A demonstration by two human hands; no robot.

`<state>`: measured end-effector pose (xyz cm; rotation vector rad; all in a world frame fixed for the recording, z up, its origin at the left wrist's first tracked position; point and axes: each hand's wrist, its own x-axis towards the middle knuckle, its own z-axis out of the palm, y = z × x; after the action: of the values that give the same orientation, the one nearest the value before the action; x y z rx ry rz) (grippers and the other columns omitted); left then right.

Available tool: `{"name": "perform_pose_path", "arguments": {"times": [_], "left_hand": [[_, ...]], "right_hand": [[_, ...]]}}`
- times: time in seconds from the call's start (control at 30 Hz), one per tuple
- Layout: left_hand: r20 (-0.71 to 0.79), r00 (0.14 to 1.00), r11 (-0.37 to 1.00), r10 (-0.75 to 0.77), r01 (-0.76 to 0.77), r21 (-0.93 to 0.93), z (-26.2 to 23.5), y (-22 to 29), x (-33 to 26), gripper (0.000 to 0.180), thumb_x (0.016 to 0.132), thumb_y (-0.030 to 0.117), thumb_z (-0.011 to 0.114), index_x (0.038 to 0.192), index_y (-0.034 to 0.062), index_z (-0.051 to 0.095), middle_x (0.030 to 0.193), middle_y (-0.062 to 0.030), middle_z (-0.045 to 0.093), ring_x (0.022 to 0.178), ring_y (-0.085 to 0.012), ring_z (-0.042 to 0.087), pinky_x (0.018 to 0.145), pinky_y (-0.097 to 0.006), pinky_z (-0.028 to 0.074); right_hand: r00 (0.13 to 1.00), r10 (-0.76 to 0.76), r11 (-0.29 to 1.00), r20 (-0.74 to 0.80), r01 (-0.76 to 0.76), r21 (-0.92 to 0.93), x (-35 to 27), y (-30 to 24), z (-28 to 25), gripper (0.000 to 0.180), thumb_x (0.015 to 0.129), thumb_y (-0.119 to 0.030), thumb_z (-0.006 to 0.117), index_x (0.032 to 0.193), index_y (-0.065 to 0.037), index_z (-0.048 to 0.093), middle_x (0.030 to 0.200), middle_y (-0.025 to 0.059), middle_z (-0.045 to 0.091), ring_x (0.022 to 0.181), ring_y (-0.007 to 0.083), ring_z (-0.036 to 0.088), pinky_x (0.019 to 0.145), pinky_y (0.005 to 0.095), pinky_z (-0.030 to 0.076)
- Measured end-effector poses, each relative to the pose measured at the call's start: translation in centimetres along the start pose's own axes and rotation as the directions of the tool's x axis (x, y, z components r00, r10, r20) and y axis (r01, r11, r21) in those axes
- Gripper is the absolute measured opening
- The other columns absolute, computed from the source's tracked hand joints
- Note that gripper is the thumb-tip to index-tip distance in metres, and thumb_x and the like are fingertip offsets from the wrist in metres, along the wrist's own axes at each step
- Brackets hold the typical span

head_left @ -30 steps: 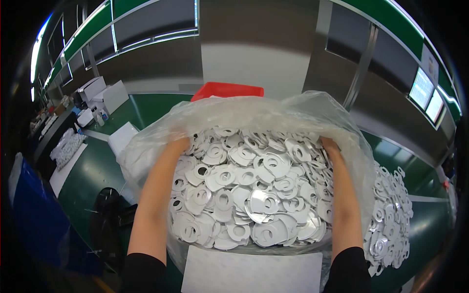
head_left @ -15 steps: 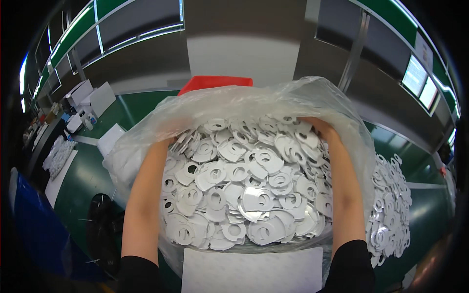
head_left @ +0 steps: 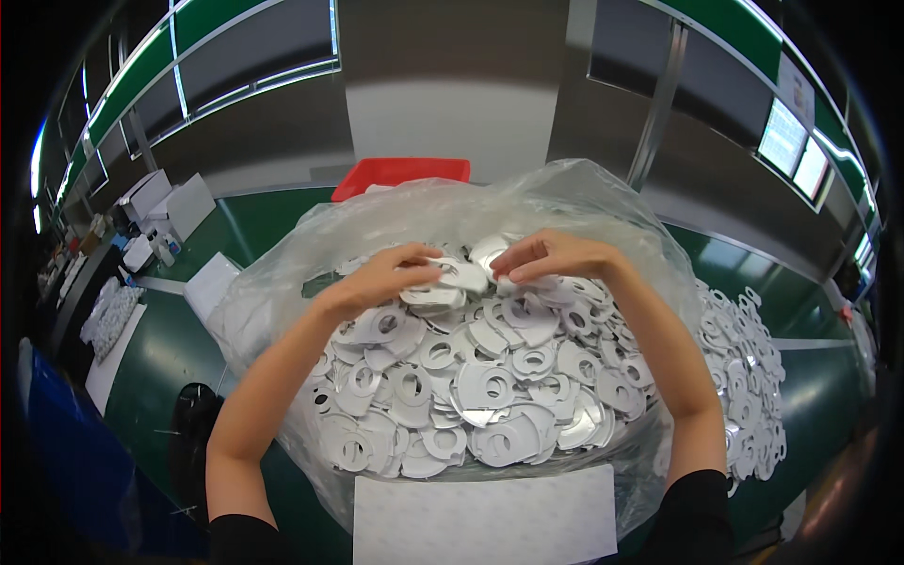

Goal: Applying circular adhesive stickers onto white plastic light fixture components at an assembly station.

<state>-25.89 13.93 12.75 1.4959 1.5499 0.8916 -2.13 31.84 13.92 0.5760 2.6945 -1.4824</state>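
Note:
A large heap of flat white ring-shaped parts, each with a round hole, lies in a clear plastic bag spread open in front of me. At the heap's far side my left hand is closed around a few stacked white parts. Close by on its right, my right hand has its fingers bent over other white parts, pinching at their edge. Its fingertips are partly hidden. Both forearms reach over the sides of the bag.
Behind the bag stands a red bin. More white parts lie piled on the green table to the right. A white board lies nearest me. White boxes and a bag of small white pieces are at left.
Both hands have come up from the bag's far inner sides and moved together toward the middle, now with white parts in their fingers. The bag's far edge has dropped lower.

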Motion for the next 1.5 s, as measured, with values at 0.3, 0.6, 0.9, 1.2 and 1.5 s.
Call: {"name": "perform_pose_path", "arguments": {"times": [0.3, 0.6, 0.9, 1.2, 1.5], "left_hand": [[-0.284, 0.947, 0.901, -0.149, 0.248, 0.356, -6.6, -8.0, 7.5, 0.036, 0.080, 0.031, 0.058, 0.101, 0.0021, 0.062, 0.092, -0.0113, 0.066, 0.087, -0.0242, 0.064, 0.065, -0.038, 0.052], [-0.479, 0.365, 0.359, 0.798, 0.352, 0.865, -10.1, -12.2, 12.8, 0.040, 0.085, 0.033, 0.053, 0.111, 0.0035, 0.060, 0.110, -0.0169, 0.061, 0.100, -0.0342, 0.058, 0.084, -0.045, 0.046], [-0.237, 0.970, 0.977, 0.051, 0.001, 0.213, -12.2, -10.2, 13.5, 0.038, 0.077, 0.025, 0.064, 0.110, 0.0044, 0.061, 0.108, -0.0217, 0.059, 0.102, -0.0358, 0.057, 0.088, -0.047, 0.043], [-0.449, 0.835, 0.615, 0.319, 0.178, 0.768, -8.0, -14.7, 18.0, 0.059, 0.079, 0.043, 0.057, 0.122, 0.0042, 0.052, 0.122, -0.0274, 0.049, 0.112, -0.0449, 0.048, 0.092, -0.064, 0.030], [-0.347, 0.793, 0.451, 0.500, 0.103, 0.886, -7.0, -13.7, 18.3, 0.062, 0.080, 0.046, 0.057, 0.125, 0.0051, 0.050, 0.124, -0.0268, 0.048, 0.114, -0.0433, 0.046, 0.094, -0.065, 0.028]], "right_hand": [[0.786, -0.083, 0.728, -0.612, -0.372, -0.576, 6.4, 7.0, -3.9, 0.033, 0.080, -0.004, 0.049, 0.110, 0.001, 0.061, 0.103, 0.0185, 0.064, 0.097, 0.0310, 0.061, 0.088, 0.0398, 0.047], [0.494, -0.533, 0.523, -0.687, -0.445, -0.726, 10.3, 5.7, -3.7, 0.020, 0.081, -0.020, 0.055, 0.095, -0.008, 0.063, 0.101, 0.0158, 0.062, 0.097, 0.0345, 0.059, 0.083, 0.0436, 0.049], [0.808, -0.395, 0.436, -0.438, -0.255, -0.863, 9.1, 10.0, -1.5, 0.027, 0.075, -0.021, 0.058, 0.098, -0.010, 0.068, 0.092, 0.0144, 0.066, 0.084, 0.0313, 0.063, 0.077, 0.0415, 0.049], [0.895, -0.268, 0.537, -0.357, -0.169, -0.827, 11.7, 6.5, 1.1, 0.029, 0.074, -0.022, 0.060, 0.100, -0.010, 0.067, 0.092, 0.0131, 0.066, 0.085, 0.0293, 0.062, 0.077, 0.0403, 0.049], [0.950, -0.179, 0.625, -0.256, -0.091, -0.775, 14.3, 2.0, 0.7, 0.031, 0.073, -0.023, 0.062, 0.101, -0.010, 0.067, 0.093, 0.0118, 0.065, 0.086, 0.0273, 0.062, 0.077, 0.0391, 0.049]]}}
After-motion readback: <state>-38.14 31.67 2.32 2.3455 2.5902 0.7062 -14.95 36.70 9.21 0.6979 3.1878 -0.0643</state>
